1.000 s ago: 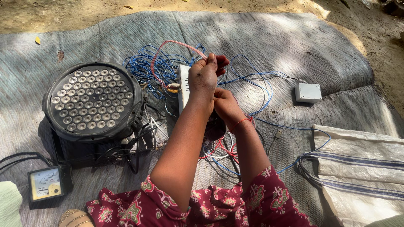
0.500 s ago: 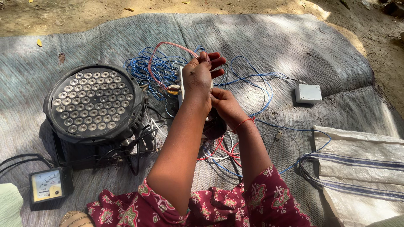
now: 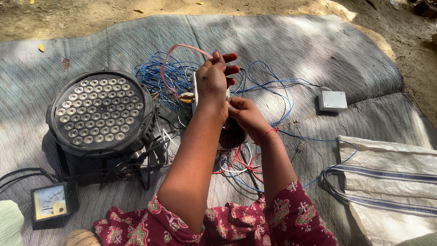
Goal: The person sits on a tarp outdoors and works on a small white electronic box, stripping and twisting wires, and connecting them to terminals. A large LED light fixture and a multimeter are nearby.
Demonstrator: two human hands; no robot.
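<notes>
Both hands [image 3: 227, 98] hold white board [image 3: 195, 93] lengthwise away.

Left hand [image 3: 211, 84] raised, fingers curled, right hand [image 3: 246, 114] just beneath, fingers closed

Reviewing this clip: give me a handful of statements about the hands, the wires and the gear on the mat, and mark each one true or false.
1. The left hand pinches a pink wire that loops up over the blue wire tangle. True.
2. The round LED lamp lies to the right of the person's arms. False: it lies to their left, lens face up.
3. The right hand rests on the small white box. False: the box lies apart, off to the right; the right hand is close under the left hand, at the white board both hands work on.
4. A panel meter sits near the lower left corner. True.
5. A white woven sack lies at the lower right. True.
</notes>
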